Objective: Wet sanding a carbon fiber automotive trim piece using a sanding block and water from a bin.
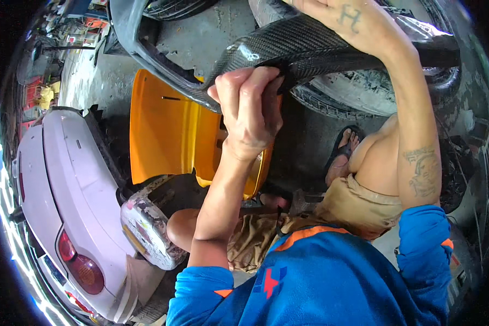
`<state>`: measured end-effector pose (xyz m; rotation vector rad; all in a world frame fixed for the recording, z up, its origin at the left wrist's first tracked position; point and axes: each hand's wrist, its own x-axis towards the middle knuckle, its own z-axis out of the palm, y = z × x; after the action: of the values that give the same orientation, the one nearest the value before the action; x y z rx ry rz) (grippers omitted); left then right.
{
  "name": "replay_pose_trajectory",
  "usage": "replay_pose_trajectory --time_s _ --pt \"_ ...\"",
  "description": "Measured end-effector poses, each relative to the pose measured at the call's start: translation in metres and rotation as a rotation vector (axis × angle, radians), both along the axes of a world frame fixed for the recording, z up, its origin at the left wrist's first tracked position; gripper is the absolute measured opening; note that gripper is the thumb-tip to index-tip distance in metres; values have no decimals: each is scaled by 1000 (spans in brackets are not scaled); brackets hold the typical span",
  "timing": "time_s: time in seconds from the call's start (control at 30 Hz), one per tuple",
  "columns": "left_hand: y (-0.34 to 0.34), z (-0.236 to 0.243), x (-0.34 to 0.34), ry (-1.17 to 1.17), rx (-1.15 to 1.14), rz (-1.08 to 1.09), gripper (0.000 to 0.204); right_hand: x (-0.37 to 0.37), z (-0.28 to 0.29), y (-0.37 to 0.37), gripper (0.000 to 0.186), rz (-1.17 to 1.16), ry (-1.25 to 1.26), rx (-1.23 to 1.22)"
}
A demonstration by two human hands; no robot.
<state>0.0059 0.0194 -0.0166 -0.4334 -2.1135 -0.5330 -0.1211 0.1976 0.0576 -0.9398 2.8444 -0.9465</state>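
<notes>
A glossy black woven carbon-fibre car panel (309,46) stretches across the upper middle, its left end curving into a dark grey frame-like piece (126,27). My left hand (250,103) has its fingers curled over the panel's lower edge; the fingertips are hidden behind the knuckles and the panel. My right hand (342,19) reaches over the panel at the top, back of the hand up. Its fingers run out of the picture, so what they do does not show. Below my left hand stands a yellow-orange car body panel (163,130).
A white car's rear end (81,163) with a red tail light (84,271) fills the left. Beside my knee is a paint-spattered stool-like object (152,228). Tyres (342,103) lie under the carbon-fibre panel. Cluttered shelving (43,92) stands far left.
</notes>
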Motion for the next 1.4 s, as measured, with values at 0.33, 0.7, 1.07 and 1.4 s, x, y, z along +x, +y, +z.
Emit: replay_pose_trajectory --time_s 0.33,0.7,1.07,1.4 --pt "5 7 -9 33 -9 -51 26 5 13 -4 62 -53 -143 24" --pt "-2 -4 7 36 6 15 34 3 14 -5 62 -90 -88 34" --pt "1 -7 -5 84 4 -93 33 8 16 -5 58 -136 -162 50" --pt "0 -2 -7 76 31 -81 36 -8 -7 0 61 -49 -78 12"
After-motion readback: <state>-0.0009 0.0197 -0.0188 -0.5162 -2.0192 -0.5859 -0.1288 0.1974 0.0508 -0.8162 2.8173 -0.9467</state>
